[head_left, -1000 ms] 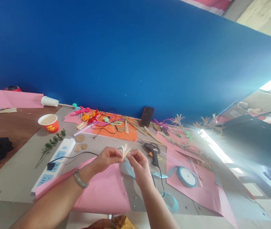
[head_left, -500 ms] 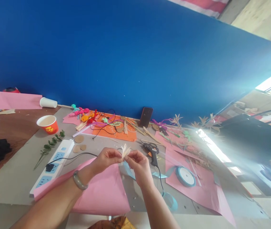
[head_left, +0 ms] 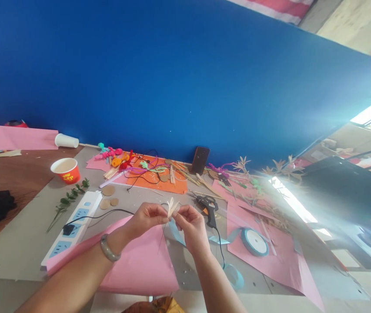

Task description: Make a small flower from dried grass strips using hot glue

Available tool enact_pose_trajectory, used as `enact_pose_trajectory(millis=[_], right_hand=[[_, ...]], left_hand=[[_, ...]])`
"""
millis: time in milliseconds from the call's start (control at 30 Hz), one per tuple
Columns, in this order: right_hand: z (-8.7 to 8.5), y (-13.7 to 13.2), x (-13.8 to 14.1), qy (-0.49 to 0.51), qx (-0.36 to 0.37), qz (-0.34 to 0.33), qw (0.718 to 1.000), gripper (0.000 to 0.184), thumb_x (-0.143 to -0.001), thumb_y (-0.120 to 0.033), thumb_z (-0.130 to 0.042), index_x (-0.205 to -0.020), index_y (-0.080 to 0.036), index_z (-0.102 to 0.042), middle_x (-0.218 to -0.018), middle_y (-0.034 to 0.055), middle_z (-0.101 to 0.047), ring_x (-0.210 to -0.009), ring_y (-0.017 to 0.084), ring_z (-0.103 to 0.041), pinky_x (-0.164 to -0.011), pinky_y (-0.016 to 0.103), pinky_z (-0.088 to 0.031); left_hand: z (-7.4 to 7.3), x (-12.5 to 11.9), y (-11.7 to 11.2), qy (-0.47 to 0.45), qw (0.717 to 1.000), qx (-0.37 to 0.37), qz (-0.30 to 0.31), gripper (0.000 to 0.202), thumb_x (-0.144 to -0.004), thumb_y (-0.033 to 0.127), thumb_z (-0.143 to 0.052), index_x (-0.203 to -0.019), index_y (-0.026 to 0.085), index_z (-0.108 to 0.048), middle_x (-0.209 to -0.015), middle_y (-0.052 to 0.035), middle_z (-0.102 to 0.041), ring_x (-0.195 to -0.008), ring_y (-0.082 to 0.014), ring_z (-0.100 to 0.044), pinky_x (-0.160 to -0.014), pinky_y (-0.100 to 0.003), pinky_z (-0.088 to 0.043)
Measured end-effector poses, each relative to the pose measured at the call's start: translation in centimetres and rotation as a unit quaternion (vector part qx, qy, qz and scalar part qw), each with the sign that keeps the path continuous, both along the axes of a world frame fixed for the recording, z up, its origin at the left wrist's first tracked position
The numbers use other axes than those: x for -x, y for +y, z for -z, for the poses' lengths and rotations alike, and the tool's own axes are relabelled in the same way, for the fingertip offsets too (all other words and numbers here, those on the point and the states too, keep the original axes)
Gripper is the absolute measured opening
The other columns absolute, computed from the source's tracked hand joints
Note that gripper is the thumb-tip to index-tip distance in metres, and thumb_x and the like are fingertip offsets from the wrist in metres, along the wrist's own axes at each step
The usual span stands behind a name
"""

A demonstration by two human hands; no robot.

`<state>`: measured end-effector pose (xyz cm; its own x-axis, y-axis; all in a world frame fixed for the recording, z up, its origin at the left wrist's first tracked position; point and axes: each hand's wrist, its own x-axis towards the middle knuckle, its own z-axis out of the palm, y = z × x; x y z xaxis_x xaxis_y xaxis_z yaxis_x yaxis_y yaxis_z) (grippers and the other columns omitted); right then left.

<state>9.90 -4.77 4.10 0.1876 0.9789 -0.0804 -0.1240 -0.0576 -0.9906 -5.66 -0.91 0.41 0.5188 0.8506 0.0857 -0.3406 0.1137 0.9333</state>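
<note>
Both hands meet over the grey table, pinched on a small pale straw flower (head_left: 171,207) with thin leaf-like petals and a thin stem hanging down. My left hand (head_left: 146,217), with a jade bangle on its wrist, grips the flower from the left. My right hand (head_left: 190,225) pinches it from the right. Under the hands lies a pink paper sheet (head_left: 133,261). A black glue gun (head_left: 207,206) lies just beyond my right hand, its cord trailing toward me.
A white power strip (head_left: 74,226) with a black plug lies at left, beside a green sprig (head_left: 68,200) and a red paper cup (head_left: 65,169). An orange sheet (head_left: 159,177) holds cords and bright twisted pieces. A phone (head_left: 200,160) leans on the blue wall. A blue ribbon spool (head_left: 254,241) sits at right.
</note>
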Motion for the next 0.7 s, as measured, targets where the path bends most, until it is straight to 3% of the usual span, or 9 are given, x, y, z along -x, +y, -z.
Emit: enact_pose_trajectory(millis=[300,533,700], right_hand=[[-0.5,-0.1,-0.2,-0.006,-0.024,0.024,0.999,0.025,-0.065,-0.036,-0.077,-0.066,-0.017,-0.062,-0.057,-0.0017,-0.058,-0.041,0.006,-0.039,-0.041,0.021,-0.032],[-1.4,-0.1,-1.0,-0.030,-0.032,0.065,0.997,0.023,-0.069,-0.037,-0.076,-0.067,-0.017,-0.064,-0.050,-0.0034,-0.054,-0.040,0.007,-0.039,-0.041,0.021,-0.033],[-0.5,0.1,-1.2,-0.037,-0.033,0.044,0.998,0.027,-0.060,-0.036,-0.080,-0.063,-0.016,-0.062,-0.057,0.0003,-0.063,-0.038,0.006,-0.039,-0.037,0.021,-0.031]], left_hand=[[0.4,0.0,0.1,-0.009,1.000,0.007,-0.002,0.016,-0.069,0.025,-0.077,-0.068,0.013,-0.067,-0.070,-0.0014,-0.062,-0.072,-0.0132,-0.057,-0.075,-0.028,-0.046],[-0.2,0.2,0.0,-0.003,1.000,0.024,-0.008,0.016,-0.070,0.024,-0.076,-0.068,0.013,-0.065,-0.075,-0.0034,-0.067,-0.078,-0.0162,-0.062,-0.078,-0.028,-0.045],[-0.6,0.4,0.0,-0.012,0.999,0.028,-0.009,0.014,-0.071,0.024,-0.075,-0.069,0.013,-0.066,-0.081,-0.0050,-0.071,-0.086,-0.0186,-0.064,-0.085,-0.032,-0.045]])
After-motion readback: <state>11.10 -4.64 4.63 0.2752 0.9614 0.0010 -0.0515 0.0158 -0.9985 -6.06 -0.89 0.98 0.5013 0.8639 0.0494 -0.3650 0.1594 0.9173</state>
